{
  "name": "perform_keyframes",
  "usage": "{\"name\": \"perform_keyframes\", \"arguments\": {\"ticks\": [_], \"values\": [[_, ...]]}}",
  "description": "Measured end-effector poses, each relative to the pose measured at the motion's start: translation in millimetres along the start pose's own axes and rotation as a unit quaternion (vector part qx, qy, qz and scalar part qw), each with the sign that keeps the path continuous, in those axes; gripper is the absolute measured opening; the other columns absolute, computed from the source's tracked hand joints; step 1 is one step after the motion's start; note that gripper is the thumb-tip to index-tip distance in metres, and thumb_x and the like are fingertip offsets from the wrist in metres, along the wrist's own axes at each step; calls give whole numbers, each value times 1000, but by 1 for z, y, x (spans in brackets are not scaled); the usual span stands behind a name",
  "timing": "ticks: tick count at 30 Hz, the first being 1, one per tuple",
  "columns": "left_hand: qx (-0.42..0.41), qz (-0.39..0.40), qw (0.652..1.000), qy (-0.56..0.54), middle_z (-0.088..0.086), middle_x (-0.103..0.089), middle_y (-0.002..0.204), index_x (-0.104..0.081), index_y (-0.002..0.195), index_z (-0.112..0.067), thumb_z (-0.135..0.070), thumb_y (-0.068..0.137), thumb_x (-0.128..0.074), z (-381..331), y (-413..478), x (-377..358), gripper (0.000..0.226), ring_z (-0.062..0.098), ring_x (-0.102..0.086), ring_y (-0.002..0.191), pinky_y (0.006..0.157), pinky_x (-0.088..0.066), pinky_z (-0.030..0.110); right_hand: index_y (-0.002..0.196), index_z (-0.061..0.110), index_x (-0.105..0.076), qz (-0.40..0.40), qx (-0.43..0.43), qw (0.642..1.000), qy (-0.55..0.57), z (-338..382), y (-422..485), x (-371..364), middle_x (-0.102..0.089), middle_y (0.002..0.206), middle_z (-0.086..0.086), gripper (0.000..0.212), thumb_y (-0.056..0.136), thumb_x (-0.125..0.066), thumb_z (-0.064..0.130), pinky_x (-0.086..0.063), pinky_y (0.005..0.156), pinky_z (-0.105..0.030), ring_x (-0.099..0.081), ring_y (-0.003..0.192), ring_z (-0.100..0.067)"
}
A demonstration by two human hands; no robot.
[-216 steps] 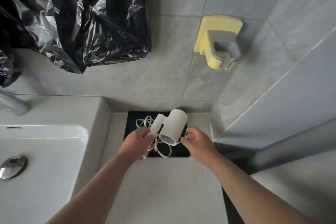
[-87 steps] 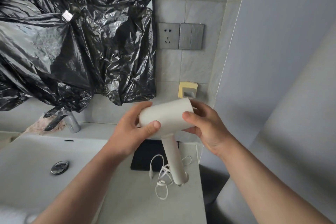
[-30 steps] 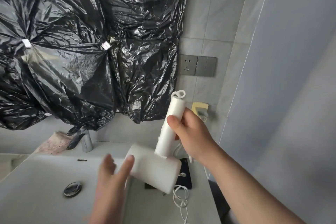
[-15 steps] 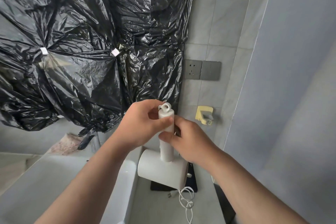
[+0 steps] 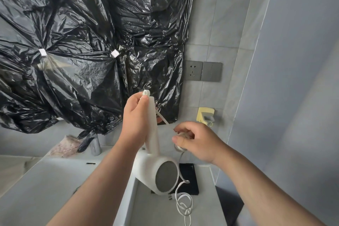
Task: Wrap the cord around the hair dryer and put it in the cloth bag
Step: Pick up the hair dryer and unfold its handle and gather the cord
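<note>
While a person stands at a bathroom counter (image 5: pixel 156 213), the head camera shows the left hand (image 5: pixel 135 123) wrapped around the handle of a white hair dryer (image 5: pixel 152 170), fingers curled tight on it near its upper end. The dryer hangs upside down above the counter's left edge, handle pointing up, barrel low, its round grille facing the camera. To the right of the handle, the right hand (image 5: pixel 198 143) pinches the white cord (image 5: pixel 163 120) between thumb and curled fingers, with a short stretch drawn taut from the handle to that hand. Below the hand the cord drops past the barrel and trails in loose loops on the counter, where its plug (image 5: pixel 169 197) lies just under the barrel. A black cloth bag (image 5: pixel 189 176) lies flat on the counter behind the dryer, partly hidden by the barrel. A sink (image 5: pixel 45 189) sits to the left with a tap (image 5: pixel 95 145) at its back. Black plastic sheeting (image 5: pixel 91 42) covers the wall above, beside a grey socket (image 5: pixel 193 70) and a yellow wall holder (image 5: pixel 204 116).
</note>
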State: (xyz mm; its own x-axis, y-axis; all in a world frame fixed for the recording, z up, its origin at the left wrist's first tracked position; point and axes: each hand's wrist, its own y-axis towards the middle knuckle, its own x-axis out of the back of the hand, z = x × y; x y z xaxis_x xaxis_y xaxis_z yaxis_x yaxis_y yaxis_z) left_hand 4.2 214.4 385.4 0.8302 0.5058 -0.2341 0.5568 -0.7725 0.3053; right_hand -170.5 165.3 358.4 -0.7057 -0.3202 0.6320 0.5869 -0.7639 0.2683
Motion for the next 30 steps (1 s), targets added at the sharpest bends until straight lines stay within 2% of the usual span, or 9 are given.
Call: {"name": "perform_keyframes", "arguments": {"ticks": [2,6,11,17,20,22,25,28,30], "values": [[-2,-6,1000,20,19,-59,90,-53,88,-21,-33,102,-39,2,4,0,23,24,-63,71,54,-55,36,88,30,-64,-7,13,1000,-18,-1,0,0,-62,78,14,11,82,-73,32,-45,70,-20,-54,68,4],[3,-23,999,41,15,-62,73,-50,89,-15,-33,103,-35,3,10,-1,28,27,-62,58,60,-54,49,75,34,-62,-19,30,999,18,-3,1,6,-63,75,10,13,79,-70,25,-51,73,-34,-56,68,-5],[-24,-49,994,93,22,-58,80,-45,84,-11,-37,100,-33,8,21,7,33,26,-60,59,56,-54,49,74,31,-65,-32,44,998,38,-1,-2,17,-64,68,17,25,84,-72,10,-46,69,-18,-56,65,2],[-9,-70,994,81,15,-62,76,-49,98,-15,-33,105,-32,10,22,15,26,22,-60,58,49,-53,34,96,29,-72,-6,19,996,92,-3,-20,31,-69,72,23,22,93,-64,9,-45,70,-10,-58,71,8],[-43,-64,993,91,22,-63,86,-51,95,-26,-34,104,-33,4,20,11,22,21,-61,60,45,-53,31,108,23,-69,-24,-34,992,123,-4,-22,31,-58,56,30,20,100,-52,18,-39,58,-5,-53,56,12],[-85,-47,989,108,29,-62,94,-52,97,-27,-33,102,-33,0,16,6,20,22,-61,62,47,-51,30,97,22,-72,-8,-64,994,86,-4,-19,29,-47,45,24,17,98,-56,27,-34,53,-7,-44,47,7],[-125,-14,983,131,22,-62,88,-53,104,-28,-30,98,-35,-5,7,-5,19,19,-62,65,53,-54,34,82,21,-72,17,-83,995,48,1,-12,27,-49,55,16,6,87,-71,20,-35,58,-18,-42,54,0],[-147,0,978,150,8,-61,83,-50,113,-28,-31,99,-37,-5,0,-11,20,15,-62,67,58,-56,39,71,27,-62,-2,-75,997,-34,0,-8,24,-53,65,8,24,80,-68,5,-38,60,-27,-45,61,-10],[-143,-6,978,151,9,-61,83,-51,110,-28,-28,101,-37,-6,0,-12,17,15,-62,67,58,-57,40,64,24,-49,-8,-53,991,-120,0,-10,21,-49,64,4,29,81,-65,7,-35,55,-31,-41,58,-13]]}}
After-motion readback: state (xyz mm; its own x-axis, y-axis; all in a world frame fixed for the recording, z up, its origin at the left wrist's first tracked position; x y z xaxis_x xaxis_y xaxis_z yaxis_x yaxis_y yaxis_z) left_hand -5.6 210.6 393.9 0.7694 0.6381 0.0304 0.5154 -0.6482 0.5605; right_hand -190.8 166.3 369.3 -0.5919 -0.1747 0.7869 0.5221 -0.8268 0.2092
